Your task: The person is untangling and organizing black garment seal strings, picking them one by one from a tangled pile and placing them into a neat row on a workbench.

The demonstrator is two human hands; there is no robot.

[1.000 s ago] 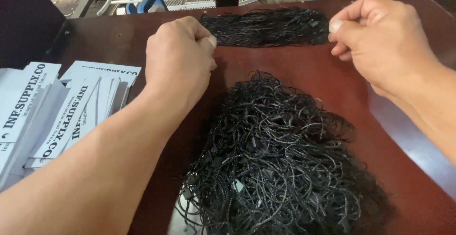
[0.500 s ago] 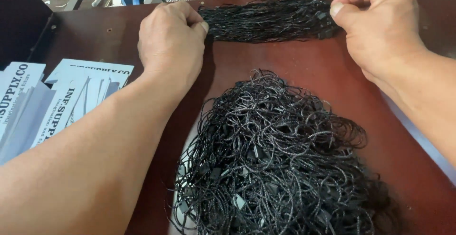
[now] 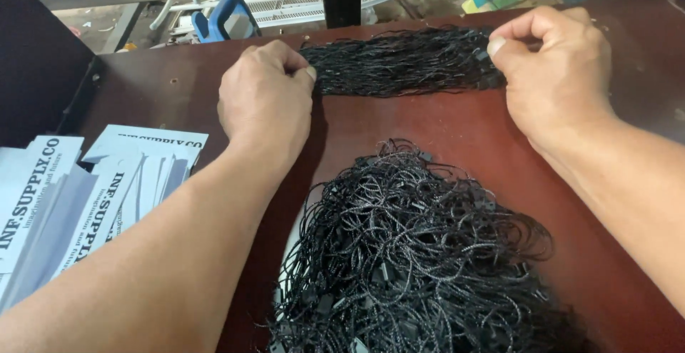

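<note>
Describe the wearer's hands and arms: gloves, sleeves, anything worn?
Both are bare. The left hand and right hand wear no gloves, and no rings show on the visible fingers. Both forearms are uncovered as far as the frame shows: no sleeves, cuffs, watch or wristband in view. Nails look short and unpainted. No markings or tape are visible.

Soft, even daylight from beyond the far edge, faint shadows under the forearms, sharp focus with slight edge stretching.
</note>
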